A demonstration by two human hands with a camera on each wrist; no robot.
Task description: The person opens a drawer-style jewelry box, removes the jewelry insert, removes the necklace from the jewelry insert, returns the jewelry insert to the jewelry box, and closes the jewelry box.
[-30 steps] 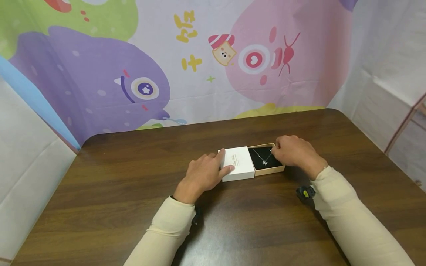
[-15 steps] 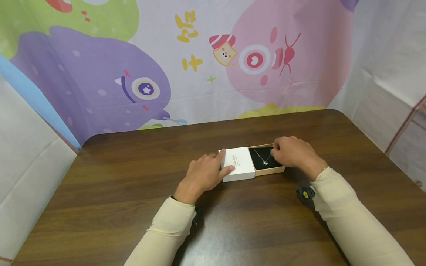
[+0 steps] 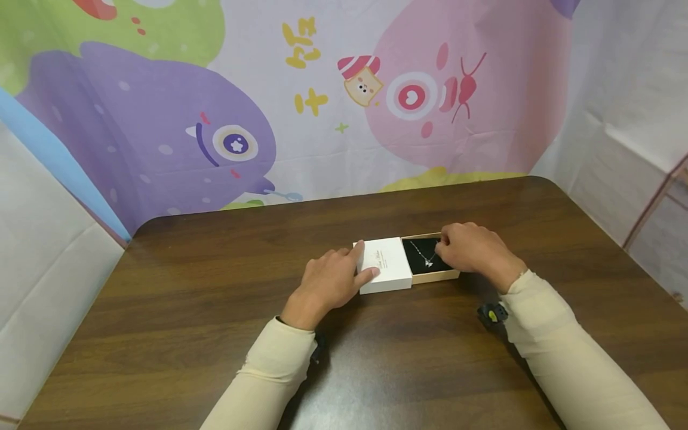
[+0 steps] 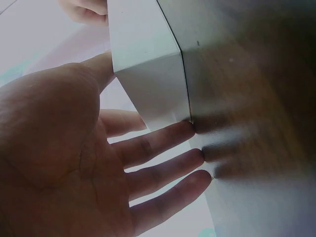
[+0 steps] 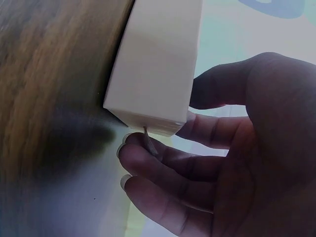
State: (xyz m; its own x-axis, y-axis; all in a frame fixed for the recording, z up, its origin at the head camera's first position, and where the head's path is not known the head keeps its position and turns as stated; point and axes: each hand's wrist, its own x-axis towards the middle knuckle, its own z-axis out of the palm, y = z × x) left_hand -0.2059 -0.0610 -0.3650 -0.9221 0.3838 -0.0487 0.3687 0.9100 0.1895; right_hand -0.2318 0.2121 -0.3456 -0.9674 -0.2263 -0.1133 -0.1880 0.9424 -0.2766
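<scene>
A white slide-out gift box stands on the table, its white sleeve [image 3: 384, 264] to the left and its tan-edged tray [image 3: 434, 276] partly out to the right. On the tray's black lining lies a silver necklace [image 3: 428, 263] with a small pendant. My left hand [image 3: 329, 278] rests at the sleeve's left end, thumb and index finger on top, the others straight beside it. With curled fingers my right hand [image 3: 473, 248] holds the tray's right end; its thumb and index tips are hidden. In the right wrist view a thin ribbon tab [image 5: 150, 143] hangs between tray and fingers.
The brown wooden table [image 3: 215, 280] extends around the box. Behind it hangs a cartoon-printed cloth [image 3: 322, 137], with pale cloth at both sides. A dark device [image 3: 491, 313] sits at the right wrist.
My right hand has shifted very slightly to the left, and the tray's right end seems to have moved in by a hair. The left hand and sleeve look unmoved.
</scene>
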